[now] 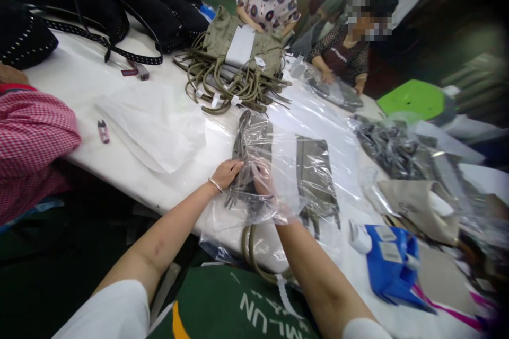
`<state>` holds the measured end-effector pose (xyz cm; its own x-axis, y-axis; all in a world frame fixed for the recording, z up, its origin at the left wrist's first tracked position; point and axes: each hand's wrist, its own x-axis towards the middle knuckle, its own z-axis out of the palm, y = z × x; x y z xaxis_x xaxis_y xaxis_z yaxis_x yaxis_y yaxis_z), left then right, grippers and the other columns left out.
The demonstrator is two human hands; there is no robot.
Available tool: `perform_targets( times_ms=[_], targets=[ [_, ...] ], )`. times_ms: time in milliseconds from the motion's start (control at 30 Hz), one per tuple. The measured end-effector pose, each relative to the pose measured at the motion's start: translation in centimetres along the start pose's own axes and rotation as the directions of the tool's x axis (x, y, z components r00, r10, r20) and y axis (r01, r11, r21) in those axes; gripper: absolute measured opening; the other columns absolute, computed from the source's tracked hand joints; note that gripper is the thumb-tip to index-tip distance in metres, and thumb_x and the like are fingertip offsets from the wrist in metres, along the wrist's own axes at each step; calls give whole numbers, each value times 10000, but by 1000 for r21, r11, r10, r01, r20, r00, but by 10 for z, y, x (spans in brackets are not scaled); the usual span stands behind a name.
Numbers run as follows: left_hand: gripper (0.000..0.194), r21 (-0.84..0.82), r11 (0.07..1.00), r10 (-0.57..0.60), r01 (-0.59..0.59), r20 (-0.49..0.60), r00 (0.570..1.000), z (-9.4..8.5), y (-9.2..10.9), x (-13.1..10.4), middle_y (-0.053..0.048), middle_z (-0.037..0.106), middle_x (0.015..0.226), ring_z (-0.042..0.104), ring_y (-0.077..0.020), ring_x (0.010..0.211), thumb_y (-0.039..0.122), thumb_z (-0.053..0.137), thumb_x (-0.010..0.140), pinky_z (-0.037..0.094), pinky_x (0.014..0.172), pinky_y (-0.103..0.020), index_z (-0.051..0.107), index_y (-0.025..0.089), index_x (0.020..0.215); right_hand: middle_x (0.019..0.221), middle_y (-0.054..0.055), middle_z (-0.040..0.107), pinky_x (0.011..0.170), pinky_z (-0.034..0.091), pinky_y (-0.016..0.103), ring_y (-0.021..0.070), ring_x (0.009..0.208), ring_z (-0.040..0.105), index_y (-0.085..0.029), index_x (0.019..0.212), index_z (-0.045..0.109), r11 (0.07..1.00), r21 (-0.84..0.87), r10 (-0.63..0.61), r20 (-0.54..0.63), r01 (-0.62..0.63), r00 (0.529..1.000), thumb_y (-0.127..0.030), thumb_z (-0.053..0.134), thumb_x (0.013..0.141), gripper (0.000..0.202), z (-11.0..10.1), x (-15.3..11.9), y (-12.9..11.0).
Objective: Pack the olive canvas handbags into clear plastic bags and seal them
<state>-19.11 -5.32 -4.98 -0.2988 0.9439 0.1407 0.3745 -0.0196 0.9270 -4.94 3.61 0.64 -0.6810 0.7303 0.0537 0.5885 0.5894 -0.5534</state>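
A flat olive handbag (314, 164) with a white paper band (284, 161) around it lies on the table in front of me, partly inside a clear plastic bag (274, 206). My left hand (228, 174), with a bracelet at the wrist, is closed on the near left edge of the plastic. Under the clear film is my right hand (263, 176), its fingers curled against the left part of the handbag; glare hides some of them. Olive handles (249, 243) hang toward me at the table's near edge.
Stacked olive handbags (226, 42) stand farther back. Black studded bags (107, 10) lie at far left, thread snips (103, 131) and a white sheet (159, 127) nearer. A blue box (392, 265) sits at right. Co-workers are at the left and far side.
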Motion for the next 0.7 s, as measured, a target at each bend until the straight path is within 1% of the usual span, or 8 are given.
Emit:
perform_targets(
  times_ms=[100,200,300,400,467,567,633,700],
  targets=[
    [406,57,997,47,-47,6,999,4,1,0,-51,674,1298,590,-182,1231,398,356,1021,243,1213,-433,691,204,1142,1570,115,373,1229,190,355,154,1482,235,-131,1488,383,997,-34,-73,-44,72,996,-250,281,1056,460,14,24,4],
    [432,70,996,62,-63,4,998,4,1,0,-28,747,1089,658,-159,1030,405,334,1027,244,1206,-431,713,201,988,1602,87,332,1244,112,385,154,1524,105,-112,1480,389,992,-66,-105,-3,105,994,-206,293,1041,459,33,44,10],
    [330,55,998,18,-12,-102,995,-1,1,-2,-33,731,881,647,-167,858,447,525,944,437,1033,-369,689,185,828,1619,71,299,1244,79,385,156,1533,51,-117,1484,391,990,-85,-108,18,109,994,-194,283,1040,464,44,51,14],
    [241,42,998,-26,36,-215,976,-8,5,-5,-30,679,793,619,-169,783,400,600,890,495,843,-315,640,190,778,1620,79,294,1245,67,395,183,1536,39,-109,1488,394,990,-96,-103,5,103,995,-214,300,1039,470,48,48,13],
    [230,74,997,25,-3,-308,951,-12,10,-8,-30,660,781,613,-175,795,369,563,912,485,856,-328,610,200,764,1619,82,292,1247,53,421,209,1537,47,-117,1482,407,990,-99,-104,-6,103,995,-220,348,1025,473,50,46,10],
    [225,152,979,187,-134,-425,885,-10,19,-13,-58,676,858,626,-201,907,359,510,947,463,952,-377,601,211,804,1619,94,285,1242,25,503,278,1534,76,-136,1469,433,992,-88,-90,-28,87,996,-191,460,970,502,54,45,3],
    [212,211,951,292,-227,-368,882,-3,24,-14,-70,697,913,636,-212,980,349,495,956,430,1036,-416,614,216,842,1612,99,300,1233,10,550,317,1529,94,-155,1443,471,996,-63,-72,-31,70,997,-140,510,926,519,55,43,-1],
    [202,273,927,327,-258,-249,912,7,25,-14,-86,714,1034,630,-222,1088,331,481,965,387,1106,-447,642,216,926,1603,92,326,1234,46,555,317,1524,133,-195,1415,506,999,-1,-47,-5,47,999,-109,508,924,498,53,41,-4]
  ],
)
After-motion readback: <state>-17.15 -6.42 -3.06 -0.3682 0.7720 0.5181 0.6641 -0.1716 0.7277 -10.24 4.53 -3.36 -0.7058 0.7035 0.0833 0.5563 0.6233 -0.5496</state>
